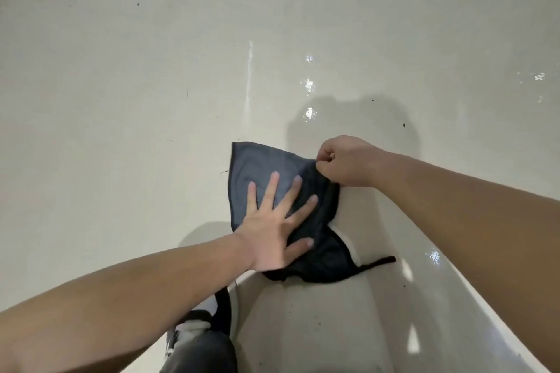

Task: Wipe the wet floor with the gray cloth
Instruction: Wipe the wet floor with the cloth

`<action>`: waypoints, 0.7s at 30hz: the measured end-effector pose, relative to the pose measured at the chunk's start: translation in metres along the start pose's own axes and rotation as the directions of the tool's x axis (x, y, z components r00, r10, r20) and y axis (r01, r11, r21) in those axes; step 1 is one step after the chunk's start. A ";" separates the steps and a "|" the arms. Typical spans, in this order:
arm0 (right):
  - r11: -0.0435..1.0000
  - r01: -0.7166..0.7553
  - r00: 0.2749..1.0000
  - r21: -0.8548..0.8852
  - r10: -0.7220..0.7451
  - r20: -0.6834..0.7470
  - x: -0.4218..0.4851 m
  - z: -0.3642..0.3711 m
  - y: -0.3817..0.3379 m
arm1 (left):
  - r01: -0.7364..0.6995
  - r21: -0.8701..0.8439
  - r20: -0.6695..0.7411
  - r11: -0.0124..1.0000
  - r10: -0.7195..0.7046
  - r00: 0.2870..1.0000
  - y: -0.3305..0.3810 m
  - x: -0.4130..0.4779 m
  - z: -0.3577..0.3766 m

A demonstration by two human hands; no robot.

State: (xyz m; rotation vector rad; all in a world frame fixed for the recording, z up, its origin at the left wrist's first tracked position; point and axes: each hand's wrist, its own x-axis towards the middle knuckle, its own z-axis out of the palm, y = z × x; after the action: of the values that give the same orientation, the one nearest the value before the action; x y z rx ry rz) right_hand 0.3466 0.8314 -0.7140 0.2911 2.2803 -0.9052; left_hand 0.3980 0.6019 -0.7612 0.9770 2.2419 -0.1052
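Left grip (269, 239) presses cloth (250, 163) — right grip (348, 160) pinches edge.

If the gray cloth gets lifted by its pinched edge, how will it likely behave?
Probably floppy: the gray cloth bunches into folds beside the left hand. Likely damp-heavy and clingy, since the floor glistens wet nearby.

One head-worn wide-angle view looks forward and steeply down at the pale floor (121, 85), which fills nearly the whole frame. The camera sits close. Both forearms enter from the lower corners, and the left hand (272, 233) and right hand (348, 160) meet at the gray cloth (257, 166) just below centre. The person's own leg (200, 348) shows at the bottom edge.
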 end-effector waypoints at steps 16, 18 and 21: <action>0.961 0.086 0.996 -0.264 -0.093 -0.013 -0.004 0.005 -0.036 | 0.177 -0.105 0.195 0.978 -0.155 0.968 0.026 -0.057 -0.051; 0.959 0.078 0.993 -0.271 -0.051 0.106 -0.001 0.005 -0.035 | 0.136 -0.083 0.194 0.987 -0.117 0.974 0.028 -0.048 -0.039; 0.951 0.051 0.993 -0.305 -0.016 0.114 -0.002 0.010 -0.025 | 0.052 -0.034 0.128 0.998 -0.047 0.991 0.032 -0.035 -0.014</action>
State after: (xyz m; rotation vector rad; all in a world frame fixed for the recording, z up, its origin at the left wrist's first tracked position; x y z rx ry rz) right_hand 0.3425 0.8061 -0.7048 0.0629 2.2860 -0.5542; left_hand 0.4284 0.6075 -0.7227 0.8704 2.1437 -0.1432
